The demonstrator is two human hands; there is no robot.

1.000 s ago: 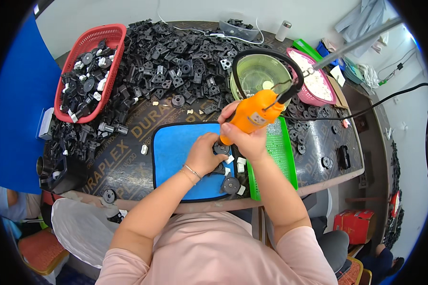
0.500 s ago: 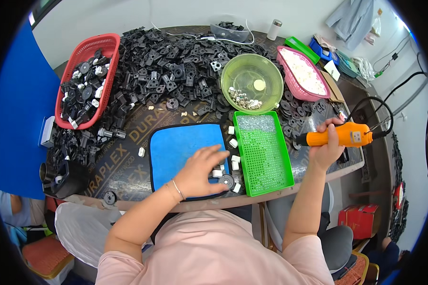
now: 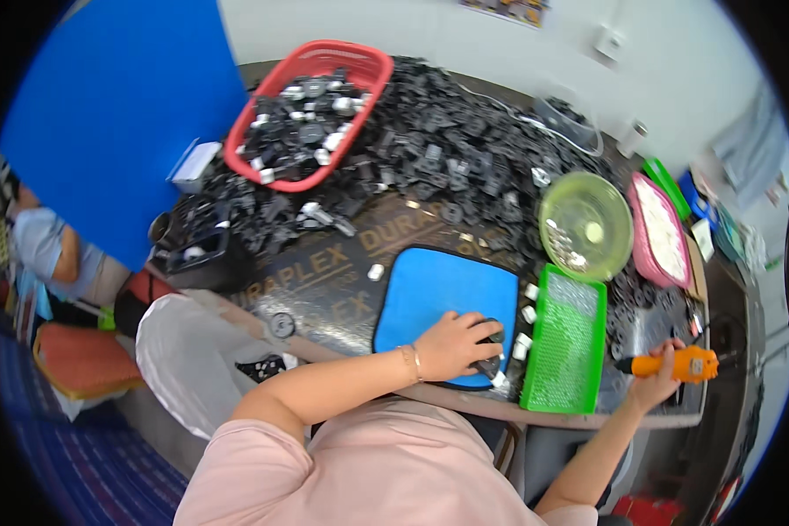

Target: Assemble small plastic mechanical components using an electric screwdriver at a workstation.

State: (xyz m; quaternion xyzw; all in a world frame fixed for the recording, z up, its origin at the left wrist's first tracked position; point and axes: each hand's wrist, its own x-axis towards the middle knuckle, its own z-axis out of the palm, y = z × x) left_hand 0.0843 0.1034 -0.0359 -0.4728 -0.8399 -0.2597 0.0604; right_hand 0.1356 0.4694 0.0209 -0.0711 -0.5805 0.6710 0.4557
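My left hand (image 3: 454,347) is closed around a black plastic part (image 3: 493,342) at the lower right corner of the blue mat (image 3: 447,298). Its palm and fingers hide much of that part. A white plastic piece (image 3: 499,380) lies against the part's lower end. Over the right end of the table, my right hand (image 3: 659,379) grips an orange electric screwdriver (image 3: 694,364), its dark tip pointing left. Between the hands is a green perforated tray (image 3: 558,386) with small metal pieces at its far end. Several white pieces (image 3: 522,344) sit between mat and tray.
A big heap of black plastic parts (image 3: 451,131) spreads along the back. Left of it stands a red basket (image 3: 237,145) of black and white parts. A green sieve bowl (image 3: 618,206) and pink basket (image 3: 644,237) stand back right. Someone sits beyond the blue panel (image 3: 123,114).
The view has swung left. My left hand, spread beside a black wheel and white pieces before, is now closed on a black part. My right hand still holds the screwdriver, now lower.
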